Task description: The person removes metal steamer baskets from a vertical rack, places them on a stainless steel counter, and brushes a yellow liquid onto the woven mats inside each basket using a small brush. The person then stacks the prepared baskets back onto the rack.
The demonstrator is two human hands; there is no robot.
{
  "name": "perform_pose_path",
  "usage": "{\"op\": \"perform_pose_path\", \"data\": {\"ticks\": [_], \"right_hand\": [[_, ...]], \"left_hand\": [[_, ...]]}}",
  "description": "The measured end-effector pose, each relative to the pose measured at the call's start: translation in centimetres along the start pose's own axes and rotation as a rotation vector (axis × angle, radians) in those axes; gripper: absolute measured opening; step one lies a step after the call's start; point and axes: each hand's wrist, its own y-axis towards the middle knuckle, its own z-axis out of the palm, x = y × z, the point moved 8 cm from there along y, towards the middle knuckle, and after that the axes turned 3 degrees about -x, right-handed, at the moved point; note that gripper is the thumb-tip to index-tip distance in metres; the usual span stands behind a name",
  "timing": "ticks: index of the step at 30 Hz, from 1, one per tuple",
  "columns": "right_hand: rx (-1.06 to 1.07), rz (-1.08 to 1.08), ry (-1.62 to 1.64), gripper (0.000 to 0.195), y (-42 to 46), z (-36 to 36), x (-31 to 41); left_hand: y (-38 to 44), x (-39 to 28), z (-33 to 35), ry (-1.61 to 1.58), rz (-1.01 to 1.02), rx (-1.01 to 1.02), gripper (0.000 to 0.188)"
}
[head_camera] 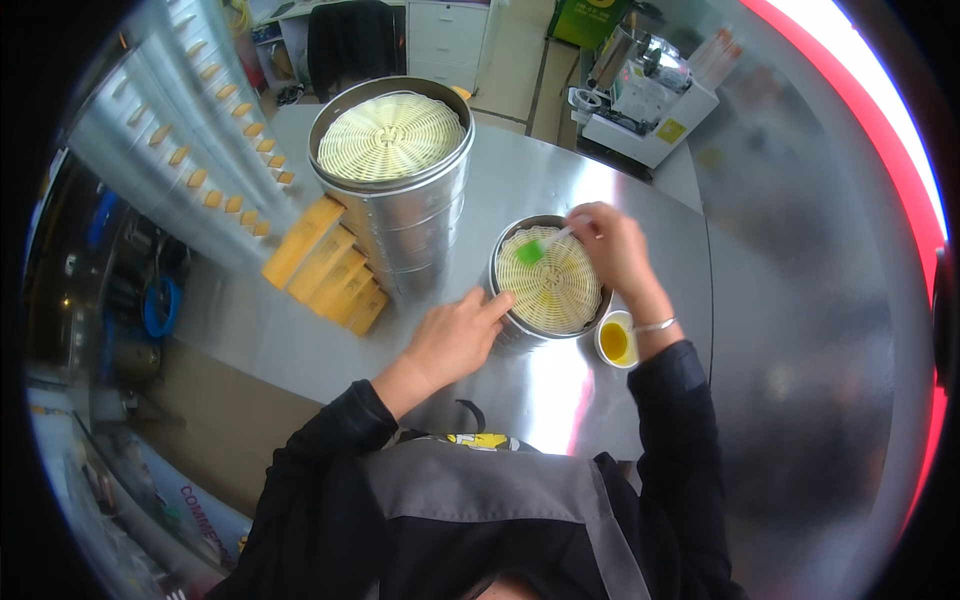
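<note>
My right hand (616, 244) holds a basting brush by its pale handle. Its green bristle head (530, 253) is over the far left part of a round woven mat (556, 289). The mat lies inside the top of a round metal steamer (517, 335). Fingers of my left hand (452, 339) rest over the steamer's near left rim, steadying it. Beside the steamer, below my right wrist, stands a small white cup (631, 354) with yellow liquid (614, 341), probably oil.
A taller stack of metal steamers (409, 232) with wooden handles (322, 262) holds another woven mat (390, 139). More stacked steamers (142, 127) rise at far left. All stand on a stainless steel table (300, 360). A white machine (645, 112) sits at the back right.
</note>
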Motion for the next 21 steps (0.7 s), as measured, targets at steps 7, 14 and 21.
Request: {"op": "perform_pose_path", "data": {"ticks": [7,14,21], "right_hand": [[0.306,-0.004,0.201,0.014,-1.0,1.6,2.3],[0.355,0.149,-0.044,0.016,-1.8,-2.6,-3.2],[0.08,0.158,-0.152,0.018,0.6,-3.3,-4.5]], "left_hand": [[0.0,0.0,0.5,-0.01,0.001,0.006,0.035],[-0.1,0.3,0.4,0.01,-0.01,-0.024,0.036],[-0.4,0.0,0.1,0.025,-0.01,-0.024,0.035]]}}
